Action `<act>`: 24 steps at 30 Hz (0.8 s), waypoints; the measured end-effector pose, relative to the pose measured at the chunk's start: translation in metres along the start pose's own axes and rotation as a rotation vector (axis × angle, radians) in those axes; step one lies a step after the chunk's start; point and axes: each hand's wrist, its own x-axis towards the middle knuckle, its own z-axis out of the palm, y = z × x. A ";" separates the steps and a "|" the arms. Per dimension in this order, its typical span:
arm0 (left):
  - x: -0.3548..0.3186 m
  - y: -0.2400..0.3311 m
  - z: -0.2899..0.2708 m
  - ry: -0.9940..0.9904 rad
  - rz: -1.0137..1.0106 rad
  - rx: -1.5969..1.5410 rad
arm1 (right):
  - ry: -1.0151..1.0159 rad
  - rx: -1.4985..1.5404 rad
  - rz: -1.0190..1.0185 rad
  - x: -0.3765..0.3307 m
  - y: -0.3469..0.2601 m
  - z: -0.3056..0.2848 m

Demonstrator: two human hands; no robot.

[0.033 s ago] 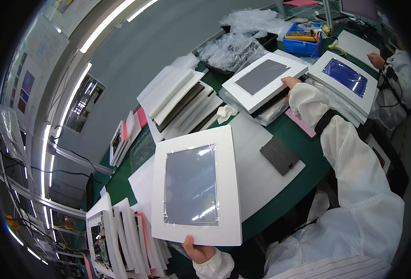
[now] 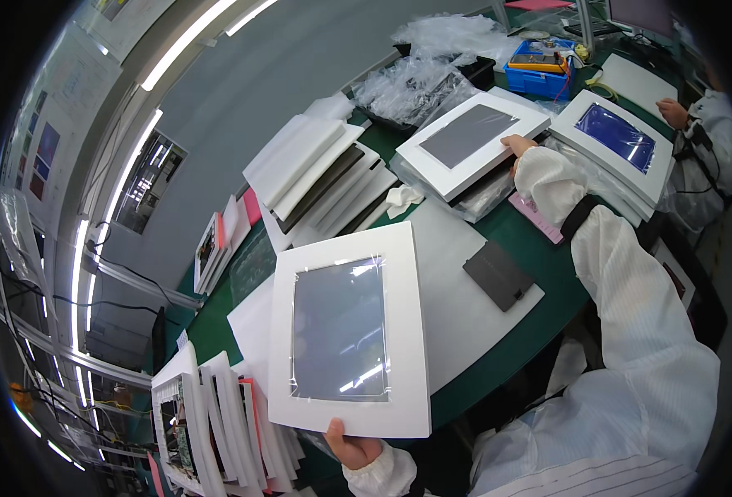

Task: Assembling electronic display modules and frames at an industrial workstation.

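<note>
My left hand (image 2: 353, 448) grips the lower edge of a white-framed display panel (image 2: 343, 331), thumb on its front and the other fingers hidden behind. The panel is held tilted up towards me, with clear film over its grey screen. Reaching out to the right, my right hand (image 2: 518, 147) is closed on the near right edge of a second white-framed panel (image 2: 430, 152). That one lies face up on plastic-wrapped pieces. Beneath the held panel, white foam sheet (image 2: 453, 248) covers part of the green table, and a dark grey flat piece (image 2: 498, 275) lies on it.
Further right, a panel with a blue screen (image 2: 614, 137) tops another stack. Layered white sheets (image 2: 308, 157) stand behind the foam. Upright boards with foam (image 2: 217, 422) fill the lower left. A blue bin (image 2: 540, 81) holds a yellow meter. A co-worker's hand (image 2: 672, 113) is at far right.
</note>
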 end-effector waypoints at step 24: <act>0.015 -0.004 0.030 -0.023 -0.030 0.036 | -0.170 0.614 -0.005 0.015 0.009 0.001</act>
